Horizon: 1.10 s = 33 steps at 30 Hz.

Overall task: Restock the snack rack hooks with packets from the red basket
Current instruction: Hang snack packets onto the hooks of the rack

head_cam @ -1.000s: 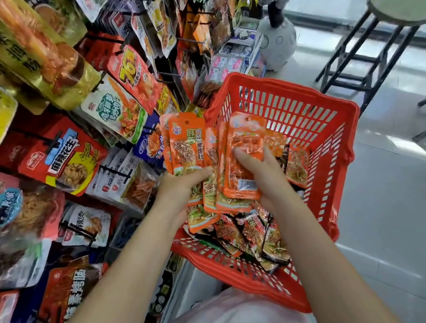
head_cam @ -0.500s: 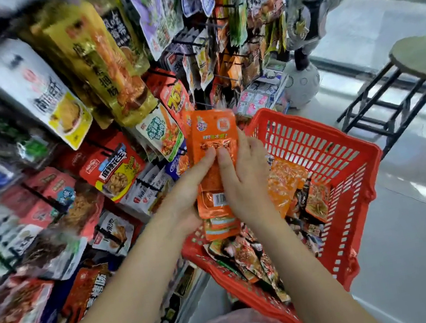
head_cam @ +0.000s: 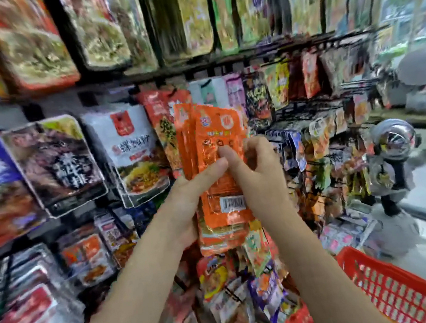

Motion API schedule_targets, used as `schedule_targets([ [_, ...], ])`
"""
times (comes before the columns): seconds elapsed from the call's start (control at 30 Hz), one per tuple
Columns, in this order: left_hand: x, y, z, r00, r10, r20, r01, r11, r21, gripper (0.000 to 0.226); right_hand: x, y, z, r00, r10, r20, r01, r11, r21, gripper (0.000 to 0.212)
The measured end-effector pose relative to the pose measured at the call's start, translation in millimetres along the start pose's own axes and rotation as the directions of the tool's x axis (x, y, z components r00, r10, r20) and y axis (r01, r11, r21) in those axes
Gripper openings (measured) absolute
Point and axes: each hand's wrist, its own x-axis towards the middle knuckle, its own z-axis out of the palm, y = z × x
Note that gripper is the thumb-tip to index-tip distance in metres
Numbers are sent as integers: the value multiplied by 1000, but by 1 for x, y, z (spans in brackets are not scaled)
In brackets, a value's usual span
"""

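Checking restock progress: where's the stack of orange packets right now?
Head view, centre: the orange packets are gripped by the left hand and right hand, before the snack rack.

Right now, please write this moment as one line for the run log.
step: packets raised to rack | left hand: holds orange packets | right hand: pinches front packet | red basket: lower right | hung: not yet

A stack of packets (head_cam: 214,166) sits between both hands before the rack (head_cam: 218,61), basket (head_cam: 394,289) lower right.
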Motion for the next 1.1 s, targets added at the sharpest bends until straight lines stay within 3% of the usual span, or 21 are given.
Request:
schedule_targets([
  [0.13,-17,40,-15,994,89,-70,-89,996,11,18,16,-30,27,999,-30,28,28,997,71,36],
  [0.23,-31,62,-21,984,145,-102,-144,989,18,16,20,-47,46,997,-8,79,-10,975,220,24],
  [0.37,-44,87,-28,950,250,-186,-244,968,51,27,20,-64,67,985,0,170,-63,929,364,28],
  [0.5,-54,114,-37,909,334,-250,-320,942,97,40,23,-79,81,962,-70,263,-33,929,368,11],
  [0.67,-63,136,-54,819,428,-382,-374,904,209,40,39,-104,80,981,-149,123,86,906,413,18],
  [0.77,-65,146,-56,798,464,-385,-395,885,247,48,44,-118,90,954,-290,72,255,917,308,25],
  [0.83,-65,151,-51,797,501,-338,-428,863,270,40,42,-126,104,920,-367,138,331,915,229,26],
  [0.93,-67,159,-49,788,549,-279,-479,831,283,49,41,-131,118,890,-392,231,351,915,200,46],
  [1.1,-72,174,-60,781,561,-275,-490,823,288,39,53,-135,127,879,-451,158,439,892,104,37],
])
